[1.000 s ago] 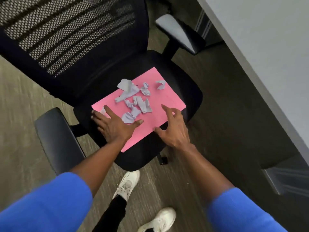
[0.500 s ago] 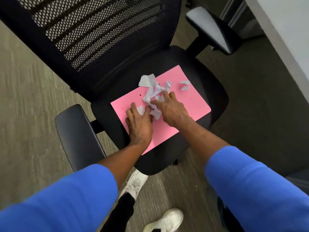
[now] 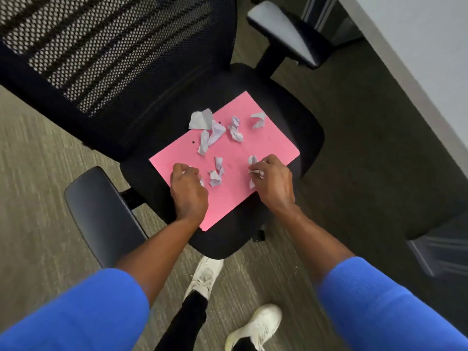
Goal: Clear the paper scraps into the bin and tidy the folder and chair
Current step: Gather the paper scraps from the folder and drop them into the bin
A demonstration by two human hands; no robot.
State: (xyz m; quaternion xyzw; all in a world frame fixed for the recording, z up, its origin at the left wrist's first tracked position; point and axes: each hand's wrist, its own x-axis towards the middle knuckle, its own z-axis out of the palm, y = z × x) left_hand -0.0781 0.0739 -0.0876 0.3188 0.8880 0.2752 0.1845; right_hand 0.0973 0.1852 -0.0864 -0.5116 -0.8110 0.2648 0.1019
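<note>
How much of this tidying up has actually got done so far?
Nothing looks finished. In hand: the right hand and left hand are each closed on paper scraps. Left: several loose scraps lie on the pink folder, which sits on the chair seat. No bin is in view.

The chair backrest is cut off at the top and left edges. The left hand covers the pink folder near corner at 7 o'clock; its curled fingers hide any scrap inside. The right hand partly conceals the paper scraps it grips. Both sleeves run off the bottom edge.
</note>
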